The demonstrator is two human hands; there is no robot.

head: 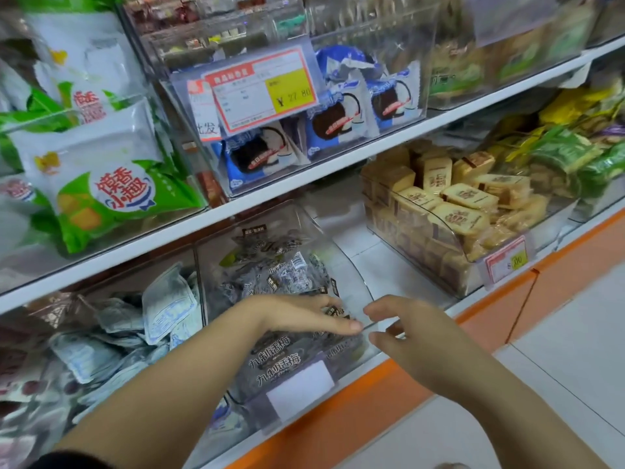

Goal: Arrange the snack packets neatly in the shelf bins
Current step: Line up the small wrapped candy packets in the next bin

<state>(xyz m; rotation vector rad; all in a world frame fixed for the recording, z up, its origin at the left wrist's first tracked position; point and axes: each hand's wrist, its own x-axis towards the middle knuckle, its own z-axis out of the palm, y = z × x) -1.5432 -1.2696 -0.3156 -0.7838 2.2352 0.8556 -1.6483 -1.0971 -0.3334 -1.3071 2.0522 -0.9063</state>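
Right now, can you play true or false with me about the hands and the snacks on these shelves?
1. The left hand reaches into the clear bin of dark packets. True.
2. The right hand holds a green bag. False: it is at that bin's front rim, with no bag in it.
3. The tan packets are in a bin to the right of the dark packets. True.
4. The blue packets are on the bottom shelf. False: they are on the upper shelf, above the dark packets.
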